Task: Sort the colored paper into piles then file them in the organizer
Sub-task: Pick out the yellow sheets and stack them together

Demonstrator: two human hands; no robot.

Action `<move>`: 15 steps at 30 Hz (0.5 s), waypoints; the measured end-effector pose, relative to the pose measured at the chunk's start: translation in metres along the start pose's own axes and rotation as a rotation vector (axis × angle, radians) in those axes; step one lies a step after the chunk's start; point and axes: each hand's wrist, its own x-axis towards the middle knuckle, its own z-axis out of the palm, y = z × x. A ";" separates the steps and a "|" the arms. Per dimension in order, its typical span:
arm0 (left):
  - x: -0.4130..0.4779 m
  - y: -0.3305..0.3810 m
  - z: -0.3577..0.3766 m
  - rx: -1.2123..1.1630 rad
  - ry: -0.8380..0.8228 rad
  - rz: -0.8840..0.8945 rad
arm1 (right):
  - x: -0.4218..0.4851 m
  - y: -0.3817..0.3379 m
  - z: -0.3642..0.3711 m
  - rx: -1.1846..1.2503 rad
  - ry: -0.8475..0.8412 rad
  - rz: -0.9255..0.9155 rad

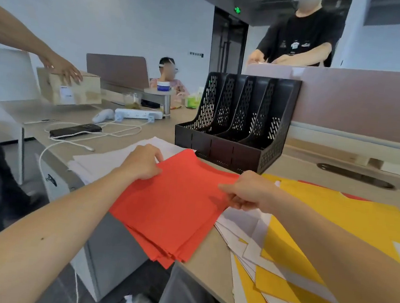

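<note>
Nearest: red pile [173, 210] lies diagonal on the desk [207, 258]. Its near corner hangs off the desk edge, below and behind both sets of fingers, and its far corner points at the organizer.

R hand [246, 190] is at the pile's right edge, thumb & fingertips closed in a pinch on the paper there. Whether that's one sheet or several, can't tell. L hand [143, 162] is at the far-left edge, fingers curled over it & gripping. So the pile spans between the two hands, held at opposite sides.

Right of the R fingers, touching the red edge: unsorted heap [335, 219], mostly yellow w/ white & bits of red, fanned out. Left of & beyond the L fingers: white pile [109, 159], partly under the red.

Straight beyond the fingers: black organizer [233, 130], slots opening toward the hands and all looking unfilled. R hand is nearer its front. Judgement: still sorting. To file the red, long axis must swing to line up w/ a slot.
</note>
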 end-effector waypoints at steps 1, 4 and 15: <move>0.001 0.000 0.003 0.049 0.006 0.015 | 0.000 0.001 -0.008 -0.042 0.004 0.001; 0.002 0.010 0.008 0.079 0.077 0.051 | -0.004 0.005 -0.033 -0.130 0.026 0.026; -0.028 0.137 0.045 -0.122 -0.136 0.325 | -0.054 0.049 -0.099 -0.134 0.271 0.057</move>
